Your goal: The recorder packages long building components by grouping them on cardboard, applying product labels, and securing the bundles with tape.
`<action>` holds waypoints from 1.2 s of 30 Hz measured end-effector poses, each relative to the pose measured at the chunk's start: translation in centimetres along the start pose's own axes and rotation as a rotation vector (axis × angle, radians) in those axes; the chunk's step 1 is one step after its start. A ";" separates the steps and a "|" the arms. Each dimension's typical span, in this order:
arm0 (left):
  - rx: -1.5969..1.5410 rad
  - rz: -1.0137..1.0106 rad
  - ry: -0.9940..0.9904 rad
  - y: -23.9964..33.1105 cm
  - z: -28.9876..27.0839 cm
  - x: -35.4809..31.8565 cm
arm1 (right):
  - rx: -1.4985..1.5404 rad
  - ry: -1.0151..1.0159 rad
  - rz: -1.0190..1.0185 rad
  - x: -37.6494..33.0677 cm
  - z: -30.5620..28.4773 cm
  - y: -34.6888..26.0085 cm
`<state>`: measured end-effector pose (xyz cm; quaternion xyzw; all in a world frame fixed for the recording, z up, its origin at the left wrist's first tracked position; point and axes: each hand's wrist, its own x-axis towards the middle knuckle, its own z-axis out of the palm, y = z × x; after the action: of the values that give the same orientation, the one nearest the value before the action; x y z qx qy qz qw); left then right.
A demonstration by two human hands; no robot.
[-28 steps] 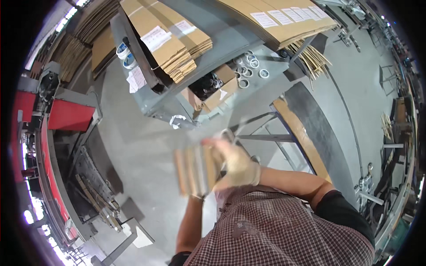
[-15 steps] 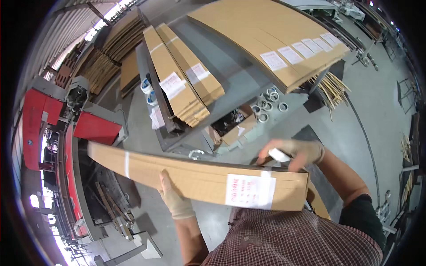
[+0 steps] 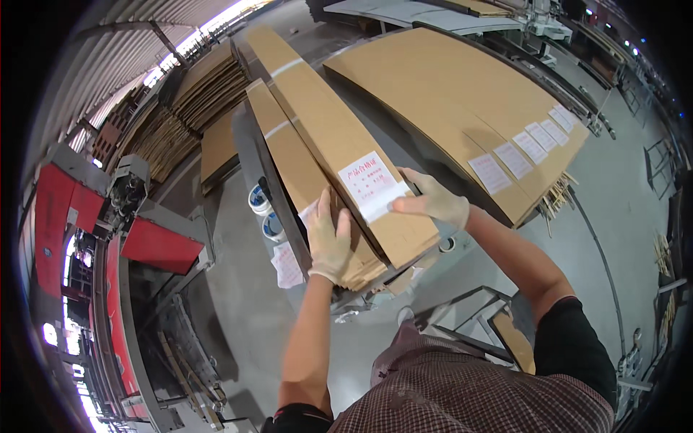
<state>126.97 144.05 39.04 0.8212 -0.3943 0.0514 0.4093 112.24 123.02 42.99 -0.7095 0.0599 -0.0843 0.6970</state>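
A long flat bundle of cardboard strips (image 3: 328,119) lies lengthwise on the grey table, with a white paper label (image 3: 364,179) and clear tape near its close end. Gripping its right edge, my gloved right hand (image 3: 439,204) has its thumb on the tape beside the label. To the left lies a second cardboard bundle (image 3: 287,148), with several layers showing at its near end. My gloved left hand (image 3: 330,244) rests over that bundle, fingers apart, close to the first bundle's left edge. The hand partly hides the second bundle's label.
On the right a wide cardboard stack (image 3: 462,108) carries several labels. White tape rolls (image 3: 271,225) hang by the table's left side. Red machinery (image 3: 162,242) stands at the left. A metal frame (image 3: 469,310) stands on the floor near my legs.
The labelled bundle has moved from in front of my body onto the table, beside the other bundle. Both hands moved forward with it. The white object in my right hand is out of sight.
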 end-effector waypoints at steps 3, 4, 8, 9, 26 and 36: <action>-0.049 -0.040 -0.007 1.2 -0.5 -0.4 | 0.058 -0.003 0.129 4.3 -0.2 3.1; -0.032 0.008 -0.001 1.6 -0.5 -0.2 | 0.041 -0.017 0.158 5.3 0.0 3.8; 0.250 0.121 -0.160 2.6 -0.3 0.2 | -0.278 -0.037 0.202 6.7 -1.2 4.1; 0.282 0.144 -0.156 2.9 -0.3 0.4 | -0.548 -0.038 0.226 6.2 -1.6 3.5; -1.156 -0.926 0.047 19.5 32.4 -2.2 | -0.702 0.352 1.141 -46.3 -15.9 8.7; -0.960 -0.880 -0.104 23.5 32.1 -18.0 | -0.982 0.331 0.621 -42.8 -23.9 9.4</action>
<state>90.81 123.77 25.41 0.6334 -0.0196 -0.3426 0.6936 65.77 108.06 32.41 -0.8752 0.4038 0.0514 0.2612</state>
